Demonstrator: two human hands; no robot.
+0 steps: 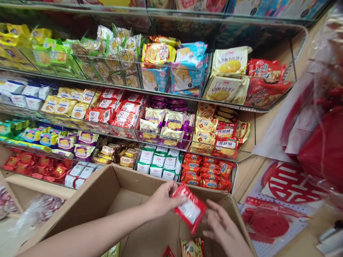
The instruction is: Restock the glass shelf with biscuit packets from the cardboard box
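My left hand (165, 200) is closed on one end of a red snack packet (190, 214) with a white panel, pinching it between thumb and fingers. Close by its other end is my right hand (221, 225), fingers spread and a little blurred; I cannot tell whether they touch the wrapper. Both hands are above an open cardboard box (100, 196). Down in the box lie a gold-and-red packet (192, 247), part of a red packet (168, 252) and a yellowish packet (112, 250) partly hidden by my left forearm.
Behind the box rise shelves with clear fronts, full of wrapped snacks, including red-and-white packets (125, 112), cream biscuit packets (226, 87) and orange-red packets (210, 173). Red decorations in plastic (270, 221) hang at the right. A clear plastic bag (34, 214) sits at the lower left.
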